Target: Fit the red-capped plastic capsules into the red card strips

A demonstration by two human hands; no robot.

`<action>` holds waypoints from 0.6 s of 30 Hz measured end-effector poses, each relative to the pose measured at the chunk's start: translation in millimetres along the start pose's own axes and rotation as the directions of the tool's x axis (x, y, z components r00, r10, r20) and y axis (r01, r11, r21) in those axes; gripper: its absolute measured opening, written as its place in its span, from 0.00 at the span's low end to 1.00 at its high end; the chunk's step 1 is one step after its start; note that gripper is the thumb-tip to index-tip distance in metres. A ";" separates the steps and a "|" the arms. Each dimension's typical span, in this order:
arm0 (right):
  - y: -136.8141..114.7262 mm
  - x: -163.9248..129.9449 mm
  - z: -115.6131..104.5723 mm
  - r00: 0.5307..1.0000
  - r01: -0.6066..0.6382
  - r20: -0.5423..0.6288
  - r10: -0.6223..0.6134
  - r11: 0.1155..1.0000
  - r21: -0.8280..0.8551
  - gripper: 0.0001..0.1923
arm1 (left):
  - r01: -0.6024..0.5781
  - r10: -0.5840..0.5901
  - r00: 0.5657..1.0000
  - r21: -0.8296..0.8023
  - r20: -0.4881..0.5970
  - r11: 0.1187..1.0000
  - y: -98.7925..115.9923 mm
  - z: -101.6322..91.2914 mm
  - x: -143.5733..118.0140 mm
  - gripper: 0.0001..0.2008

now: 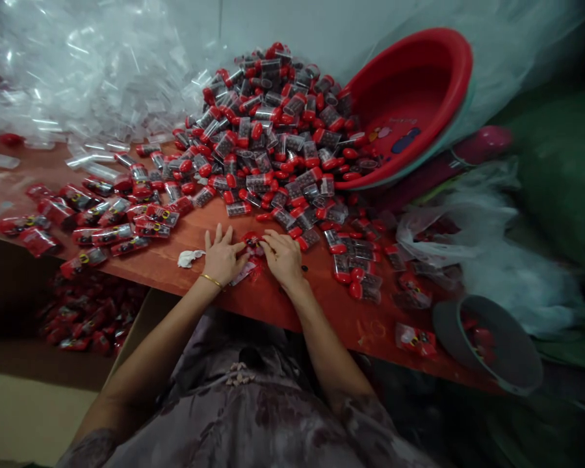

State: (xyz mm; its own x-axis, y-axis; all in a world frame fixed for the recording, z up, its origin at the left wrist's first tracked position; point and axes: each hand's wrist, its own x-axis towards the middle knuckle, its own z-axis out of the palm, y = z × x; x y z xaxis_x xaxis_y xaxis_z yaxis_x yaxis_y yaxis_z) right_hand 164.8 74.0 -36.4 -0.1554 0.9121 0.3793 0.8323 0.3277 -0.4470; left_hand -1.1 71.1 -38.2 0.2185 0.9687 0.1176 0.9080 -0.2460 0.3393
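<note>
With left hand (219,260) fingers spread, best brace the printed red packet (251,242) at twelve o'clock; right hand's (283,259) fingers, can't tell.

bare forearms (149,344) angle forward and inward; bare left hand (221,259) splays palm down; bare right hand (283,259) curls inward

Packing workshop, by the look of it. Worktop (195,229) heaped with identical red-capped tubes (273,130), clear plastic (102,71) massed behind; many matching wrapped packs (153,227) at left, more filling an open box (143,318) below.
</note>
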 end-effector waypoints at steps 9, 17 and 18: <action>-5.9 -6.0 -13.7 0.950 -0.172 -0.147 0.275 0.856 0.488 0.15 | -0.042 -0.049 0.974 -0.391 -0.220 0.919 16.1 -15.7 -2.0 0.20; -23.6 -19.2 -8.2 0.976 -0.116 -0.139 0.169 0.938 0.328 0.18 | 0.192 -0.332 0.939 -0.940 0.092 0.282 39.8 -5.9 -11.1 0.18; -24.3 -21.2 -6.9 0.974 -0.127 -0.134 0.183 0.930 0.345 0.18 | 0.207 -0.343 0.930 -0.959 0.133 0.191 41.6 -5.6 -12.5 0.18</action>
State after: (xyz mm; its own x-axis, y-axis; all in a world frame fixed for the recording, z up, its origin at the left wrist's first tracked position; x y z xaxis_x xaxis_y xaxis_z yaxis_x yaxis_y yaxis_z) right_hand 151.6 45.0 -28.0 0.0718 0.9155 0.3960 0.6102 0.2737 -0.7435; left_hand 32.0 48.6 -20.3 -0.0613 0.9895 -0.1309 -0.1241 0.1226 0.9847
